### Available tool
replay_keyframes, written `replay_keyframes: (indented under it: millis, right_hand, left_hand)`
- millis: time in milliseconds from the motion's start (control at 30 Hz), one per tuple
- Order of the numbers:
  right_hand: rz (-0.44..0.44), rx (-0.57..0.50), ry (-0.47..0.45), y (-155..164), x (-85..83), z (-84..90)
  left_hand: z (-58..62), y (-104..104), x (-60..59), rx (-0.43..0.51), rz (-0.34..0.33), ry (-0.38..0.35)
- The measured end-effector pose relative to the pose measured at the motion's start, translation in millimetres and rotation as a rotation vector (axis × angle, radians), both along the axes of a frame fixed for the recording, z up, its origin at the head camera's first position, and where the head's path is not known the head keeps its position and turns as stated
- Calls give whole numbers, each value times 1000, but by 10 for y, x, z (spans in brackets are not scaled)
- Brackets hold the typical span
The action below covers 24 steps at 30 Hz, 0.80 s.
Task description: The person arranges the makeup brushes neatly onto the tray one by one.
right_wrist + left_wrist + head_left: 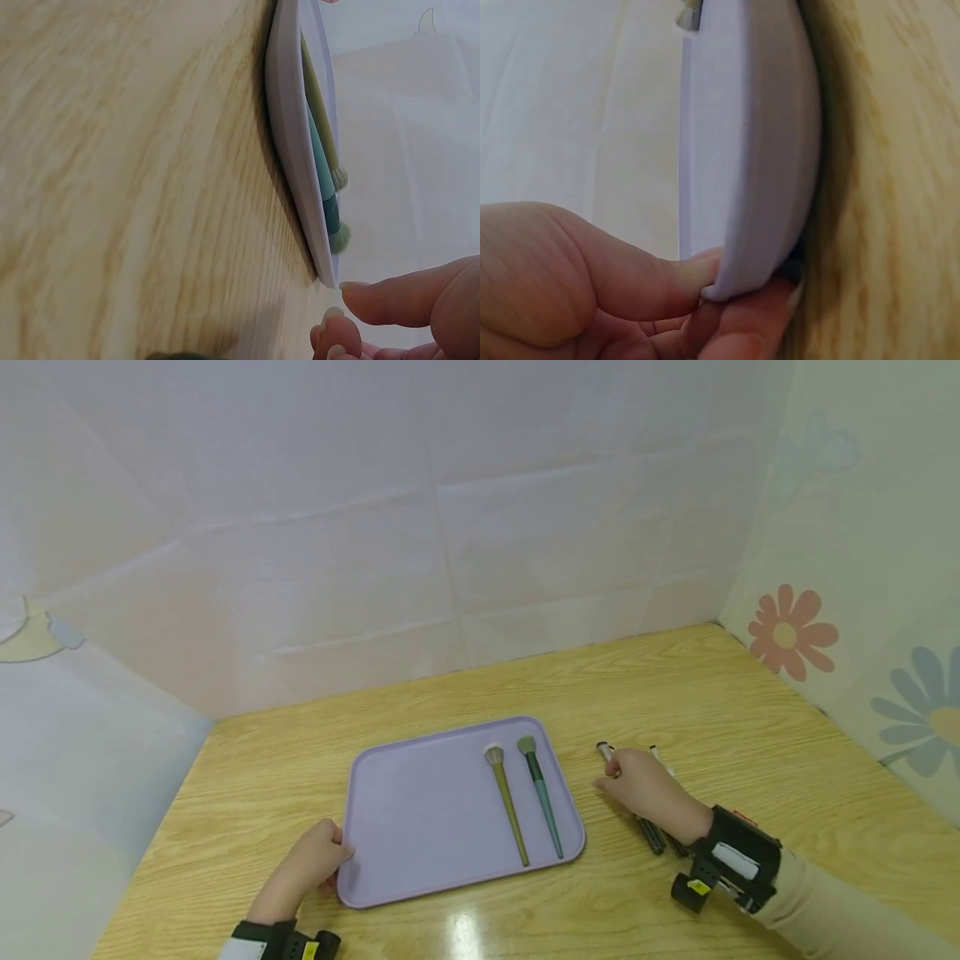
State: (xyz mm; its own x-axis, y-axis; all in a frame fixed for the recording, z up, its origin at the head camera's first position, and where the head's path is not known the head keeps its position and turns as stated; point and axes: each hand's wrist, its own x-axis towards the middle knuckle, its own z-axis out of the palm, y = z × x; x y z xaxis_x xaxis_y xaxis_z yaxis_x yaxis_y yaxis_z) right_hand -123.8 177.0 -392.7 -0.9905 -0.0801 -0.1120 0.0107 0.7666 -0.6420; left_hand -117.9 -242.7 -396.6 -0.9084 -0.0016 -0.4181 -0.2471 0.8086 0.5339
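A lilac tray [427,810] lies flat on the wooden table, and on its right side lie an olive-handled brush [508,806] and a teal-handled brush [543,802], side by side with bristles pointing away. My left hand [337,860] pinches the tray's near-left corner. The left wrist view shows the thumb [667,281] on top of the rim [765,150] and a finger underneath. My right hand [611,781] rests over several dark brushes [654,837] on the table just right of the tray. Its fingertips [375,296] are bent, with nothing seen between them.
A dark brush tip [603,748] and a white-tipped stick [660,758] poke out beyond my right hand. Pale sheet walls close in the table at the back, left and right. The tray's right rim [289,150] is close to my right fingers.
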Motion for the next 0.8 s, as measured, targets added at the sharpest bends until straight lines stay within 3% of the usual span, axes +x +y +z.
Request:
replay_keyframes:
  millis: [800]
  right_hand:
    - [-12,38,-37,127,0,6]
  left_hand:
    - [-8,-2,4,-2,5,1]
